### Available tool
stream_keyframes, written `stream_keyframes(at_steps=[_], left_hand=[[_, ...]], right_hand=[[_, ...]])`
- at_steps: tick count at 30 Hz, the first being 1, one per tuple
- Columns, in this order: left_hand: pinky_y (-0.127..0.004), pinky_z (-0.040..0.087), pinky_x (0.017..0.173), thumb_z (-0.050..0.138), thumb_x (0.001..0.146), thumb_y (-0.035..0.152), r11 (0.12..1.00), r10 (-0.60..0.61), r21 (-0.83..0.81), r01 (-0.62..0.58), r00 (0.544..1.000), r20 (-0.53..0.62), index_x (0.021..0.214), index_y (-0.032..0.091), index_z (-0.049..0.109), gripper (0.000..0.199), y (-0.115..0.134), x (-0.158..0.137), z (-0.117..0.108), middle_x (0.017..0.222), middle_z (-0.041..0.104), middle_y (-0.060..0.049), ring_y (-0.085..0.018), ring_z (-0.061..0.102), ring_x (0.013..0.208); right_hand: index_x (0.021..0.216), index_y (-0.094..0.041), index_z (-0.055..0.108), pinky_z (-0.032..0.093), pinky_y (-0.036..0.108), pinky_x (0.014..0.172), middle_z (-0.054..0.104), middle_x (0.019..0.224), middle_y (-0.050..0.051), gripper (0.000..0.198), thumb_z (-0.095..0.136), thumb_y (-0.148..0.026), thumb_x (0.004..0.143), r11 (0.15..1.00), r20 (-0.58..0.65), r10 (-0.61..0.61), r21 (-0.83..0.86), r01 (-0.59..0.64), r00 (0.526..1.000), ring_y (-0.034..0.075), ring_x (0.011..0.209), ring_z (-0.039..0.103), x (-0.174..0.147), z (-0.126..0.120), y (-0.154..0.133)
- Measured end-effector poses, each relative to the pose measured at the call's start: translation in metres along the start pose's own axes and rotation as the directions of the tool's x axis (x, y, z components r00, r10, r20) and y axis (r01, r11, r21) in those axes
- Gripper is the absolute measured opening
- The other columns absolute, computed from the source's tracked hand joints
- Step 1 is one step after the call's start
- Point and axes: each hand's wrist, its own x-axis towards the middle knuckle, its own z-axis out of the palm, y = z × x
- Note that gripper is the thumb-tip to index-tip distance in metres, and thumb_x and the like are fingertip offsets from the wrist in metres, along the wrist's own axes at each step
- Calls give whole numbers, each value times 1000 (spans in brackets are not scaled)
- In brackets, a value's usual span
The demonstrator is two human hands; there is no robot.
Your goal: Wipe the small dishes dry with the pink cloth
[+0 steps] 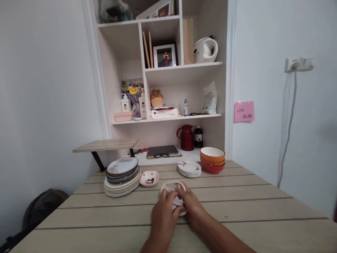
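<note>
Above the near middle of the table, a small pale dish (171, 183) is between my two hands. A bunched light cloth (178, 201) lies inside it, partly covered by my fingers. My left hand (163, 213) is closed on the cloth, its fingertips pressed into the dish. Round the right side of the dish curls my right hand (194, 207), with the thumb reaching over the rim onto the cloth. Much of the dish's inside and its underside are hidden. A small red-and-white patterned dish (149, 179) sits just beyond, to the left.
Stacked plates (122, 182) stand at the left of the slatted table (244, 211). Farther back are small flowered plates (189, 168) and stacked orange and red bowls (212, 160). A raised wooden shelf (106, 144) overhangs the back left. A red jug (187, 137) stands in the wall unit.
</note>
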Motion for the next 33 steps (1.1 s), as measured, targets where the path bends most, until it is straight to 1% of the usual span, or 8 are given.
stream_keyframes(at_steps=[4,7,13,17,20,25,29,33], left_hand=[[-21,43,82,57,86,21,998,16,55,-19,998,58,120,40,58,39,2,0,-4,119,56,2,-15,60,101],[-23,43,78,52,87,16,984,4,178,-16,997,71,122,39,57,42,2,2,-6,119,56,1,-16,62,97],[-25,42,74,42,94,16,937,-63,333,108,987,-145,126,35,55,40,-8,7,-14,121,56,-4,-17,63,91],[-26,42,69,42,93,15,911,-164,335,240,957,-238,124,31,57,39,-25,9,-25,121,55,-7,-18,62,89],[-26,40,68,39,93,14,904,-247,316,287,956,-160,115,30,62,36,-34,9,-30,118,56,-5,-17,62,87],[-24,41,78,42,90,12,955,-109,286,84,992,71,107,29,65,33,-25,9,-21,116,59,-2,-16,62,94],[-22,41,80,46,87,11,967,-75,250,49,993,94,109,30,64,35,-23,10,-17,122,58,-1,-15,61,98],[-21,41,76,49,84,11,970,-53,241,40,997,49,109,31,65,36,-31,10,-18,119,59,0,-14,62,95]], right_hand=[[86,-21,64,45,28,64,66,71,-1,38,74,-51,65,1000,6,17,-9,-17,1000,18,69,59,-2,2,-4],[84,-22,64,44,28,64,65,70,-1,39,75,-53,63,1000,34,2,-10,-1,999,18,68,58,-5,6,-8],[86,-22,64,46,28,61,64,65,-2,40,73,-53,64,1000,36,-12,-26,12,999,17,63,58,-5,7,-6],[97,-23,61,48,30,56,67,69,0,38,70,-48,70,993,-66,92,84,-86,994,18,60,61,-1,0,-2],[102,-24,60,48,30,52,67,67,-1,36,68,-43,72,985,-185,144,118,-123,972,18,55,61,3,-5,-4],[95,-22,60,50,29,54,69,68,0,30,68,-41,73,995,-142,55,96,-41,988,17,56,62,4,-9,-7],[97,-22,59,50,30,53,71,71,2,32,67,-42,74,992,-129,98,95,-86,987,18,55,63,3,-10,-8],[100,-22,59,50,31,53,71,72,2,33,65,-43,76,988,-72,116,110,-107,991,18,54,62,0,-8,-7]])
